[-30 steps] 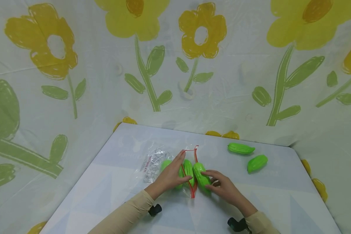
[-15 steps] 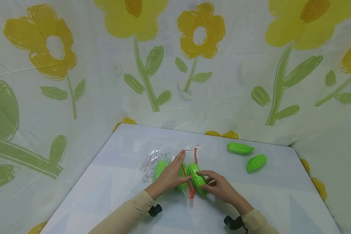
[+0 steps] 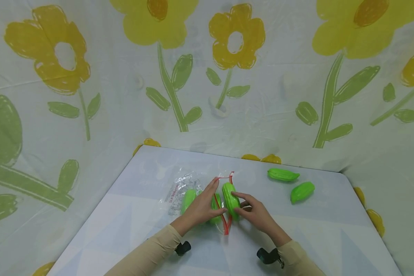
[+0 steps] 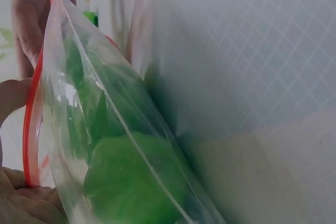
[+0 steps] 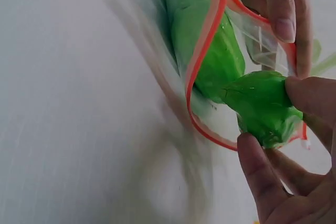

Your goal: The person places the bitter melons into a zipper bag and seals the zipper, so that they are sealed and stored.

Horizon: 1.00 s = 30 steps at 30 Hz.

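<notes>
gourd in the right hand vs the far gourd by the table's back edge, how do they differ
The held gourd is pinched by the right hand at the red-rimmed bag mouth; the far gourd lies untouched on the table. The held one points away; the far one lies crosswise. Both are bright green, ridged.

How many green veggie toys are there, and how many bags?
Green toys: 5, with 2 in the bag, 1 held at its mouth, 2 loose on the table
Bags: 1
Total: 6
</notes>
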Available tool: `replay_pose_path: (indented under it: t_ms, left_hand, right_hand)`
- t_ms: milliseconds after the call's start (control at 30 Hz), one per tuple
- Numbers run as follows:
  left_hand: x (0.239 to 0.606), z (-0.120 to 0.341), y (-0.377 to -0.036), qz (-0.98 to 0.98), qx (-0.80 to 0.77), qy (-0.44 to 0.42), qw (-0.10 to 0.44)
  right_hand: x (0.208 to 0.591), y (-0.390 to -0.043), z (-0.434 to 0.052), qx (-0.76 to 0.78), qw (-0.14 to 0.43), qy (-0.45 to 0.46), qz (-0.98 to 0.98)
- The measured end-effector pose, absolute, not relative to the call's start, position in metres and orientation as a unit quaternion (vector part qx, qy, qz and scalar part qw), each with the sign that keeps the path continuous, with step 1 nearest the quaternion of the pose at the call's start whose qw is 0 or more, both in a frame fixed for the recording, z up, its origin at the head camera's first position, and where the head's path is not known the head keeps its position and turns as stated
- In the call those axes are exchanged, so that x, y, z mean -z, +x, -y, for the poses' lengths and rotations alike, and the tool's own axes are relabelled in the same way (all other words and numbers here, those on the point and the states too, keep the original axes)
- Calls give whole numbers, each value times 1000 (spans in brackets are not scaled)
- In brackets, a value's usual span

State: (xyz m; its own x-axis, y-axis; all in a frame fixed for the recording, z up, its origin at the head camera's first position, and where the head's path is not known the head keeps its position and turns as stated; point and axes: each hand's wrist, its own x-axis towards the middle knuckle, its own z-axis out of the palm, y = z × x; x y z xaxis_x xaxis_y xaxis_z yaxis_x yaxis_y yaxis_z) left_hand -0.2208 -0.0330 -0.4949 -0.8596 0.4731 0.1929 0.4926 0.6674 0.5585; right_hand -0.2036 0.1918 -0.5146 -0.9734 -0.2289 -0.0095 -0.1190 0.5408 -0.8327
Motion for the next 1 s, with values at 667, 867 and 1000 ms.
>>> replay_pose_path:
  t_ms: [667,867,1000]
  left_hand:
    - [494,33,-220,919,293,-264,12]
    - [494,33,-220,918,291,-270,17]
    - [493,33,-220,916,293,-272,19]
  right_hand:
    - [522,-206,-182,459,88,-126,-875]
    - [522,-208,-180,461,90,-133,-873]
    - [523,-209,-176,452,83,-136,-878]
